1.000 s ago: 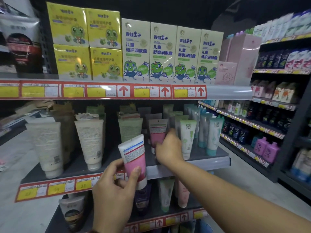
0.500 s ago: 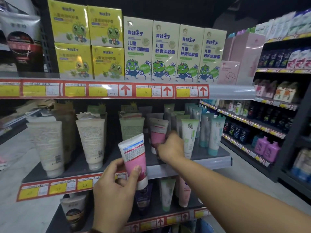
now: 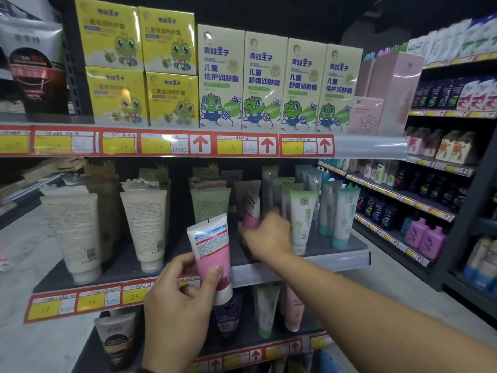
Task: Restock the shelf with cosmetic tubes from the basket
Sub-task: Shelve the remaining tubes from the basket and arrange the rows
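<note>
Top shelf (image 3: 371, 146): we count four yellow boxes (image 3: 139, 68), stacked two on two at the left. Beside them stand four tall cream boxes (image 3: 277, 84) in a row, each printed with a green frog. Pink boxes (image 3: 390, 90) stand at the right end.
Middle shelf (image 3: 317, 265): it holds rows of tubes standing cap-down. We count two big pale tubes (image 3: 145, 227) at the front left, with green and teal ones toward the right edge.
Lower shelf (image 3: 242, 340): it holds more tubes, partly hidden by the arms, so we cannot count them.
Pink tube (image 3: 212, 254): it has a white crimped top, a printed label, a pink body and a white cap at the bottom. It is held nearly upright just in front of the middle shelf's front edge.
Left hand (image 3: 177, 300): fingers and thumb are wrapped round the pink tube's lower half.
Second pink tube (image 3: 251, 208): it stands on the middle shelf near the centre, blurred.
Right hand (image 3: 269, 235): fingers curl round the second pink tube's pink lower end.
Pink tubes in hand: two, one per hand.
</note>
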### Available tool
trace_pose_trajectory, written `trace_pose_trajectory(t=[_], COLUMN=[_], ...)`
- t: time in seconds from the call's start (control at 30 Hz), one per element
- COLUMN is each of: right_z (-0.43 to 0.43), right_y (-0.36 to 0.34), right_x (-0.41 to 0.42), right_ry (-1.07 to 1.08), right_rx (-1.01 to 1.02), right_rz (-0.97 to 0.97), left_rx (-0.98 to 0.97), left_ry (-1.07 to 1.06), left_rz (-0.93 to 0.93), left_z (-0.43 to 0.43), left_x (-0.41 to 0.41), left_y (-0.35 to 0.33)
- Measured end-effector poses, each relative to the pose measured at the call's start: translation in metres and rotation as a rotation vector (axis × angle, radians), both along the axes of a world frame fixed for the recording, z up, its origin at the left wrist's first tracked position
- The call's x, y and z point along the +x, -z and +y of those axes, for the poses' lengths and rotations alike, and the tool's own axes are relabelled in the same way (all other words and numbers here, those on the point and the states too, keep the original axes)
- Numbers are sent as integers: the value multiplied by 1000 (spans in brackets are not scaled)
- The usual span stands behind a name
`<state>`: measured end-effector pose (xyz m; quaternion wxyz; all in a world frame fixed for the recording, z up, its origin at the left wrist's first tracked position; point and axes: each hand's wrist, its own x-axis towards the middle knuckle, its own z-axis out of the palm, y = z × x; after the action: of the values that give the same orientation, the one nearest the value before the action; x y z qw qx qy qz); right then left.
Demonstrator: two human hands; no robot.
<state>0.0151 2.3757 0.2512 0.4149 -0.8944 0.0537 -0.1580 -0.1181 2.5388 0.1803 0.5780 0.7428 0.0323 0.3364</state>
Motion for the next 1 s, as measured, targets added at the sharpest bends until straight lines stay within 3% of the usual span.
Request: trace_pose_trajectory(t=[1.0], right_z=[2], right_y=[7], right_x=[5], right_ry=[11], right_rx=[-27], right_rz=[69], left_rx=[59], left_ry=[-1], left_rz=[18], left_z=[1], left_x=[-5], left_y=[-6])
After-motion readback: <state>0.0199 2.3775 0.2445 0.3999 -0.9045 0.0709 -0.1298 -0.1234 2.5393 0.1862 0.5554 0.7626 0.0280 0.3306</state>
